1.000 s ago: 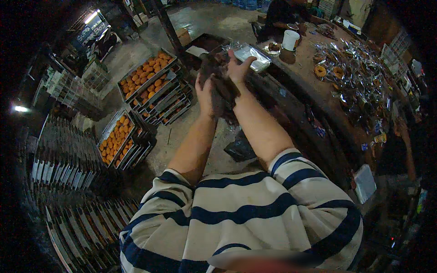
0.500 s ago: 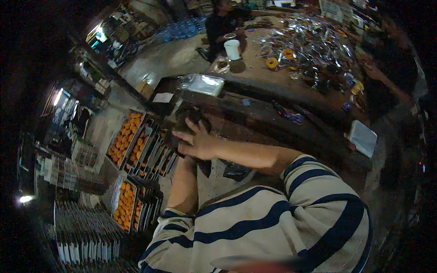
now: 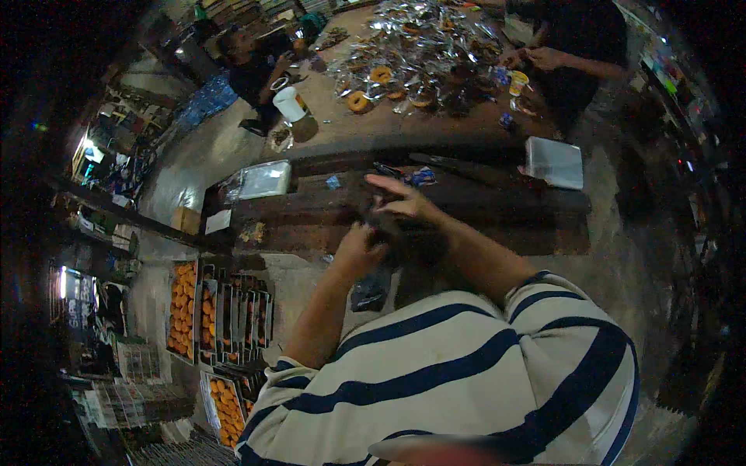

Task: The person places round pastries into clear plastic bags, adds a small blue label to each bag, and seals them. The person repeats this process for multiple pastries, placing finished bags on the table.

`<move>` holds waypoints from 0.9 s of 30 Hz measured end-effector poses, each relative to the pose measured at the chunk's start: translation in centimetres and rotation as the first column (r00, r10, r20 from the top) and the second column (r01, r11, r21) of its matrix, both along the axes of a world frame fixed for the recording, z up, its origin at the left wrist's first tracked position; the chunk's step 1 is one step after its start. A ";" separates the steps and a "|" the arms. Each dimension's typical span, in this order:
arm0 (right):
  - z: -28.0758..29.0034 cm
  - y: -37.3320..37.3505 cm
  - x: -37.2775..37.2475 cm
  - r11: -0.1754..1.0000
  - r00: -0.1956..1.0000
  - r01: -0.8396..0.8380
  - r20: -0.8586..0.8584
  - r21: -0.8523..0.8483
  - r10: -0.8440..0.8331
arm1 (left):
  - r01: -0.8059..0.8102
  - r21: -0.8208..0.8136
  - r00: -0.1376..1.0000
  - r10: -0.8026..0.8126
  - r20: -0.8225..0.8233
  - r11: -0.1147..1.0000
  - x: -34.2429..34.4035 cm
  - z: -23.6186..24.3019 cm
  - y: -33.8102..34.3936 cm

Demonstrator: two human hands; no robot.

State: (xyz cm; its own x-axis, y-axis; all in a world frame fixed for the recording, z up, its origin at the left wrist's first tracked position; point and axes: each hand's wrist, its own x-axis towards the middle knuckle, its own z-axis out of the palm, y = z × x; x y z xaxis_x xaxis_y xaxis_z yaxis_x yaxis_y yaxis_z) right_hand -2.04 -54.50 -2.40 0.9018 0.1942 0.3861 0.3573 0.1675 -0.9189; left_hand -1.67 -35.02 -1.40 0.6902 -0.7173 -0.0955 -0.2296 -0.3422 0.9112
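From my head camera, both my hands are together just above the middle of the picture, over a dark wooden bench [image 3: 497,203]. My left hand [image 3: 359,250] is curled closed around a small dark object [image 3: 386,227]; my right hand [image 3: 406,203] lies over it at about one o'clock, fingers spread and pointing toward nine o'clock, touching the same object. It is too dark and hidden for me to tell its long axis or which way it points.

On the bench I count two flat pale packages: a clear plastic-wrapped one [image 3: 264,180] at ten o'clock from my hands and a white rectangular one [image 3: 555,161] at two o'clock. A small blue wrapper [image 3: 422,177] lies just beyond my right hand.

On the far table [image 3: 373,124] at twelve o'clock lies a heap of shiny clear wrappers [image 3: 435,39] with a few ring doughnuts among them, and one white cup [image 3: 290,103] at eleven o'clock. Two other people sit there; one person's hands [image 3: 536,58] rest at the heap's right edge.

At eight o'clock, on the floor, stand racks of trays [image 3: 225,318], three of them showing orange round buns.
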 end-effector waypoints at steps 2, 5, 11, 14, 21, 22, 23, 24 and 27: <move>-0.4 -5.1 -3.2 0.994 0.984 0.106 -0.148 0.022 -0.102 | 0.170 0.496 0.838 -0.390 0.381 0.852 -1.1 0.7 0.0; 0.5 -12.8 -8.3 0.778 0.829 0.558 0.174 -0.288 -0.531 | 0.371 0.367 0.758 -0.506 0.412 0.853 -0.7 1.1 1.5; -0.9 -22.8 -13.8 -0.022 0.356 0.837 0.574 -0.547 -0.737 | -0.122 0.329 0.992 0.128 0.004 0.936 -0.2 -3.7 7.9; -3.8 -23.3 -14.2 -0.194 0.394 0.615 0.511 -0.764 -0.764 | -0.208 0.242 0.961 0.244 -0.129 0.948 -4.5 -8.2 11.6; -6.0 -19.8 -10.2 -0.361 0.282 0.621 0.629 -0.695 -0.725 | -0.348 0.343 0.831 0.457 -0.318 0.872 -8.3 -13.1 18.8; -5.9 -19.2 -8.9 -0.247 0.345 0.626 0.547 -0.740 -0.763 | -0.353 0.339 0.867 0.441 -0.233 0.872 -8.1 -13.3 19.7; -5.6 -18.8 -7.0 -0.150 0.396 0.662 0.512 -0.734 -0.762 | -0.359 0.345 0.891 0.429 -0.149 0.867 -8.1 -13.5 20.4; -5.3 -18.3 -5.0 -0.053 0.435 0.705 0.490 -0.708 -0.756 | -0.373 0.390 0.890 0.443 -0.105 0.842 -7.7 -13.9 20.9; -5.7 -13.5 1.8 0.349 0.697 0.628 0.303 -0.696 -0.650 | -0.401 0.330 0.896 0.441 -0.053 0.855 -7.3 -15.3 21.9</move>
State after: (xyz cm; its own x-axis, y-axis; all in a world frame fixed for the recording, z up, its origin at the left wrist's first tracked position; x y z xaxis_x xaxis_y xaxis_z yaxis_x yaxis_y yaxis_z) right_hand -0.23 -68.00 -8.09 0.8842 -0.2582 0.3892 0.0353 -0.7940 -0.6069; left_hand -8.93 -13.09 -16.71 0.8878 -0.2826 -0.3632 0.1051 -0.6439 0.7578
